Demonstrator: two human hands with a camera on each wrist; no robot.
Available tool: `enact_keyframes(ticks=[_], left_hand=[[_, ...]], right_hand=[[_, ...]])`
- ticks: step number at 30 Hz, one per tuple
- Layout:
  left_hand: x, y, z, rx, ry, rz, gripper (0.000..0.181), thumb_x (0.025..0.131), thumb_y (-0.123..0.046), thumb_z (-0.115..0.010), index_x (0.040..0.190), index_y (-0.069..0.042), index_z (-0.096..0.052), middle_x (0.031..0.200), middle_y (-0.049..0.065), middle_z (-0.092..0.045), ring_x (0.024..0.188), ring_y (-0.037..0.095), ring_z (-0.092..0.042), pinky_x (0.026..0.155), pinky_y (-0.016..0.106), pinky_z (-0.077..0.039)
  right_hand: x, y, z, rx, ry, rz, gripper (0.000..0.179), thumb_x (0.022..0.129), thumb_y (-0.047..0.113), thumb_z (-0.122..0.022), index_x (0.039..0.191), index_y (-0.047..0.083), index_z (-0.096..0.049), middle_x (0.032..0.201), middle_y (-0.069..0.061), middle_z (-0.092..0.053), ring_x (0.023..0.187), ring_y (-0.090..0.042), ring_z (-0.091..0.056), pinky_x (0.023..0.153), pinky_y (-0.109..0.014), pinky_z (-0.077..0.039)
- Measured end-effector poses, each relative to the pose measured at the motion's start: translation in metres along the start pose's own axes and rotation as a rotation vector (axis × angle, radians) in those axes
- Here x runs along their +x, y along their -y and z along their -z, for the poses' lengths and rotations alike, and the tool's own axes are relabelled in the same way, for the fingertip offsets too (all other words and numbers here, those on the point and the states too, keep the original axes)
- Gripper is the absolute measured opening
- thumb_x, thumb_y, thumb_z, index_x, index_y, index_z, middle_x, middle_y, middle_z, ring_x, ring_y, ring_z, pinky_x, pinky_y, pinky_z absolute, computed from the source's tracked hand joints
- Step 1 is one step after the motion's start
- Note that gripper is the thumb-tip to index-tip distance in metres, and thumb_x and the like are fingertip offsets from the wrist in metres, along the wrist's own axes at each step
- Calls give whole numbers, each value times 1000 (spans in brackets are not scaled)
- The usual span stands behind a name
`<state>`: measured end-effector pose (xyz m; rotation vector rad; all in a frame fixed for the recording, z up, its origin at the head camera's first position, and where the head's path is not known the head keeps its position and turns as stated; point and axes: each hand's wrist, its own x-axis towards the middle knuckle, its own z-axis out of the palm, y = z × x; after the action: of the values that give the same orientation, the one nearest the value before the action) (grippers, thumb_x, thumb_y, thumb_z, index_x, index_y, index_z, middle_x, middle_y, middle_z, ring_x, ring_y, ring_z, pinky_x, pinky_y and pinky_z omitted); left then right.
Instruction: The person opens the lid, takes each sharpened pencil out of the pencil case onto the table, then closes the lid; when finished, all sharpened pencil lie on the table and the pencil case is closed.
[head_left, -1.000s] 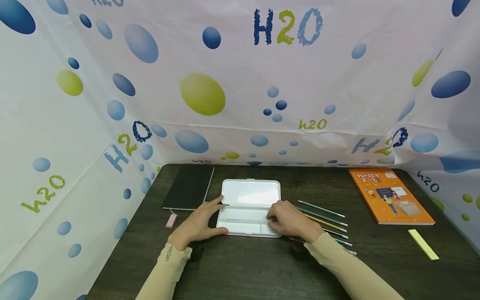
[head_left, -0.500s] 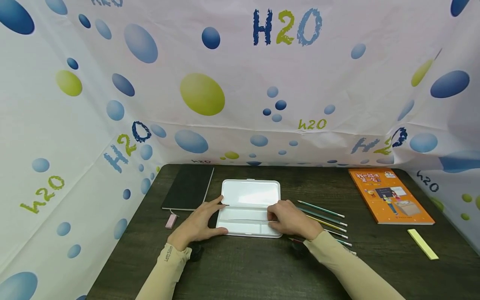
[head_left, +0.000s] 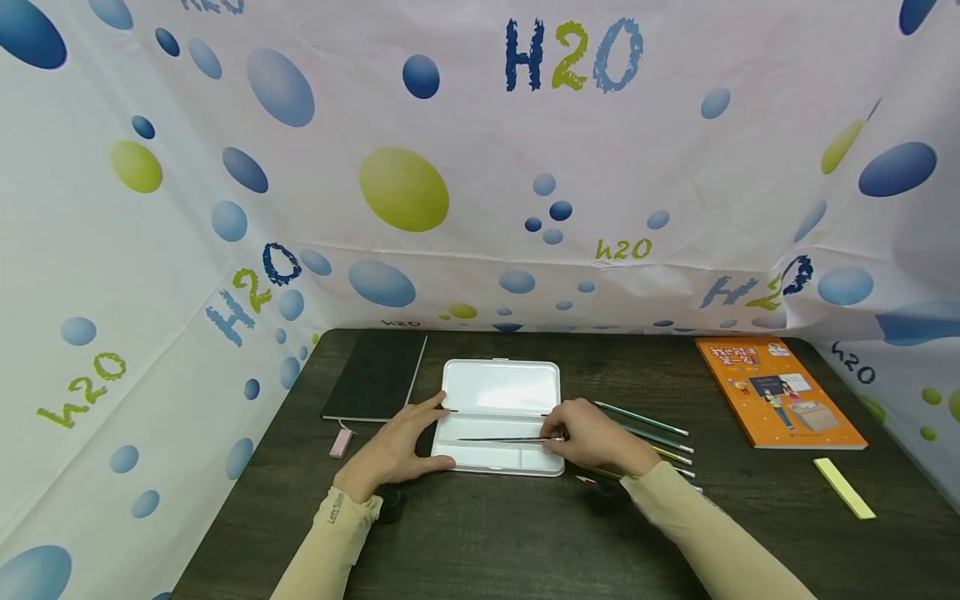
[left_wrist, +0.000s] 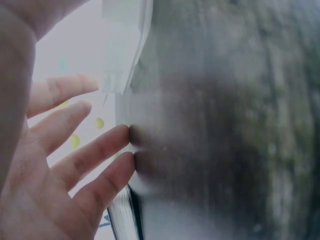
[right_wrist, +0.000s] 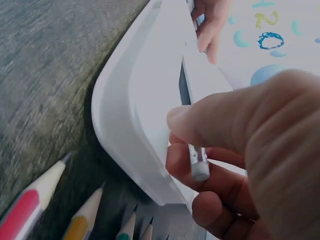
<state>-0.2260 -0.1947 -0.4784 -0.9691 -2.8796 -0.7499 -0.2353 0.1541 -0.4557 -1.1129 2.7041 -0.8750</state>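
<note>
A white pencil box lies open on the dark table, its lid tipped back. My right hand pinches a slim dark pencil near its eraser end, between thumb and fingers. The pencil lies lengthwise over the box's lower half; in the right wrist view its white eraser sticks out past the fingers. My left hand is spread at the box's left side, thumb at the front corner and forefinger near the hinge. In the left wrist view several of its fingertips meet the table.
Several pencils lie fanned to the right of the box, partly under the right forearm. A black notebook and a small pink eraser lie left. An orange book and a pale yellow strip lie far right.
My right hand has shifted slightly right, and the pencil in its fingers shows more clearly over the box. My left hand has stayed in place.
</note>
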Motion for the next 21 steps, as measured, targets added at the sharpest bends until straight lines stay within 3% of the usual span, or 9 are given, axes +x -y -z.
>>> enact_keyframes(ticks=[6,12,16,21], left_hand=[[0,0,-1,2,1,6,81,82,-60,-74,142,-9,-54,161,7,-31,140,33,-39,109,53,-38],[1,0,-1,7,1,6,80,82,-59,-74,143,-10,-54,161,7,-31,140,34,-38,110,54,-38],[1,0,-1,3,-3,10,80,82,-58,-76,142,-10,-54,160,7,-31,140,34,-38,109,54,-38],[1,1,-1,8,-1,7,79,82,-57,-76,143,-10,-54,161,8,-31,140,34,-38,109,54,-38]], right_hand=[[-11,-5,2,32,-79,8,9,89,10,-75,96,11,-80,93,3,-71,75,-7,-60,61,-25,-50],[-27,-9,2,101,-183,-20,8,85,12,-80,94,13,-81,82,10,-66,64,-4,-50,54,-23,-45],[-44,-15,5,130,-264,-17,8,85,13,-80,93,13,-81,74,14,-61,57,-5,-43,50,-22,-40],[-76,-18,14,146,-337,-58,7,86,15,-79,94,15,-81,78,14,-64,56,-6,-44,49,-23,-39]])
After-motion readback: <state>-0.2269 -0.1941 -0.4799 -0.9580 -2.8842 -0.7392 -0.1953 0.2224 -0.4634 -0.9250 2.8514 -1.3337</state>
